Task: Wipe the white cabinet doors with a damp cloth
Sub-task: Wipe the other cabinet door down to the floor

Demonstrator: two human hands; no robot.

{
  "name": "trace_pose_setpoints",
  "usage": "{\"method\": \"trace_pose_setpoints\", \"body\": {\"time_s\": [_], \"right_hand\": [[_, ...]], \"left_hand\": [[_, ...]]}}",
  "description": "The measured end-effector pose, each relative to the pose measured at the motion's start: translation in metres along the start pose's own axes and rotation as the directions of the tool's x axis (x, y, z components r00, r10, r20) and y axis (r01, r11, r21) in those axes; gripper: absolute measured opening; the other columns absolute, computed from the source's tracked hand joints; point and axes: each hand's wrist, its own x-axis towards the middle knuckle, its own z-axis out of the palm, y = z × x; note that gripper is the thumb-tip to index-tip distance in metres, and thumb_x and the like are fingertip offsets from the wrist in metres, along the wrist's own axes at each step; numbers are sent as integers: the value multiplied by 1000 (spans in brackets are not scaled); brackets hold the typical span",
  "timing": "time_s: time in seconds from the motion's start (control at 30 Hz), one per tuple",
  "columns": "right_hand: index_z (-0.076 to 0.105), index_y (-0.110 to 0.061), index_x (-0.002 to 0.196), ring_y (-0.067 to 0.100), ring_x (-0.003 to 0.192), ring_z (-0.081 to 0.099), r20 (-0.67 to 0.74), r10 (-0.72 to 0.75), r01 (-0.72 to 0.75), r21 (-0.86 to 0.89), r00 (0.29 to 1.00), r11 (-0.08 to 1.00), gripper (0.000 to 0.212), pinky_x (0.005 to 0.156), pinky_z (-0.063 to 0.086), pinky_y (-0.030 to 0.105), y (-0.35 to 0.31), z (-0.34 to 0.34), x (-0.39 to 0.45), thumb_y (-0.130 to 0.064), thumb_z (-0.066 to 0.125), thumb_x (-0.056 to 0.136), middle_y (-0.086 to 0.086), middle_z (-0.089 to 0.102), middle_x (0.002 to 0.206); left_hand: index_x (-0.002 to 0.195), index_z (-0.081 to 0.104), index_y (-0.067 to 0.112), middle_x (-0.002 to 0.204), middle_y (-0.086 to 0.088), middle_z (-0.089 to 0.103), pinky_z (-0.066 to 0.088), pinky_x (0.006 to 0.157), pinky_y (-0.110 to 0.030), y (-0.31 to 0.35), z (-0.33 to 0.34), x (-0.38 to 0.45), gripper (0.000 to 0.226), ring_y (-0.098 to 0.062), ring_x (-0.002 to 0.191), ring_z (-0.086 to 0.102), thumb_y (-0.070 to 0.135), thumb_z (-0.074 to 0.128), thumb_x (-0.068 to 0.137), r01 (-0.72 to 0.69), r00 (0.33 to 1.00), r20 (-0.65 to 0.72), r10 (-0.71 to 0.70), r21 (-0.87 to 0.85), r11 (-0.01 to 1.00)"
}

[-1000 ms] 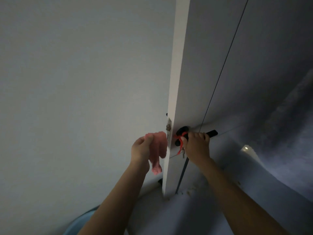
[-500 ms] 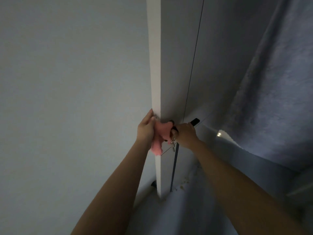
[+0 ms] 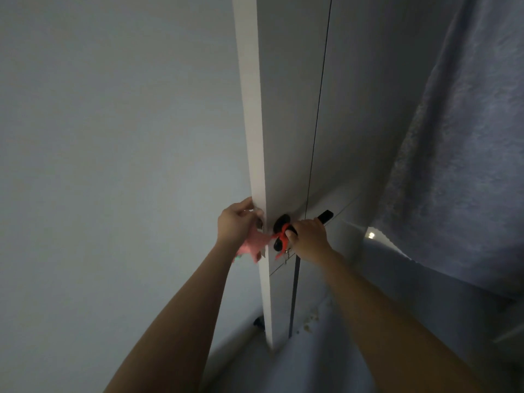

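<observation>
Head view, one white door [image 3: 286,114] seen edge-on, left hand [image 3: 236,222] fingers pinching one pink cloth [image 3: 252,245] against its edge, right hand [image 3: 307,236] fingers curled around one black lever handle [image 3: 324,215], red ribbon [image 3: 279,236] tied there, grey curtain [image 3: 459,137] at right.

Dim room: plain grey wall [image 3: 113,165] left, blue-grey curtain [image 3: 459,165] right.

Two bare forearms are seen rising from the lower edge of the head view, uncovered by any sleeve. The left hand [image 3: 236,222] and the right hand [image 3: 309,236] are ungloved, and fingers and wrists are unadorned.
</observation>
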Motion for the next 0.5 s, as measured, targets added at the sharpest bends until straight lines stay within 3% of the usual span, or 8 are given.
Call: {"method": "trace_pose_setpoints", "body": {"time_s": [0.07,0.13,0.27,0.33,0.43,0.5], "right_hand": [[46,-21,84,16,85,49,-39,-15,17,44,999,999,23,104,30,37,16,1,-18,-31,35,101,-4,48,80],[52,-18,82,19,82,52,-57,-24,30,105,998,994,23,97,34,34,38,1,-40,-26,40,100,0,53,80],[64,-9,90,26,91,56,-71,21,1,294,997,956,23,91,37,37,88,-12,-98,-17,44,99,7,62,92],[64,-9,95,25,96,57,-85,72,-32,402,994,915,23,93,40,38,107,-17,-130,-14,42,100,9,62,98],[60,-23,105,16,103,59,-151,251,-73,708,956,703,22,91,46,28,123,-25,-181,-17,39,101,0,60,106],[60,-29,111,15,110,58,-258,300,21,788,918,615,25,91,44,22,126,-34,-213,-16,41,101,-3,61,111]], "left_hand": [[90,74,28,93,11,69,50,78,-15,0,10,-10,22,-7,89,64,7,68,82,6,999,49,-6,0,1000],[89,75,24,94,3,71,52,85,-26,1,23,-30,19,-14,91,65,7,72,79,-14,996,84,15,-13,1000],[75,70,29,83,11,73,55,74,-18,16,66,-79,21,0,78,68,8,76,75,26,988,153,-18,-54,998],[77,69,29,85,10,73,53,75,-18,23,91,-102,18,-3,80,68,12,77,75,7,982,191,-3,-19,1000],[91,71,24,92,10,71,49,81,-20,31,122,-128,14,-3,86,64,20,75,79,-138,954,281,102,112,984],[97,73,25,94,9,72,47,81,-14,37,142,-140,18,0,86,63,20,74,80,-224,921,354,162,140,965]]}}
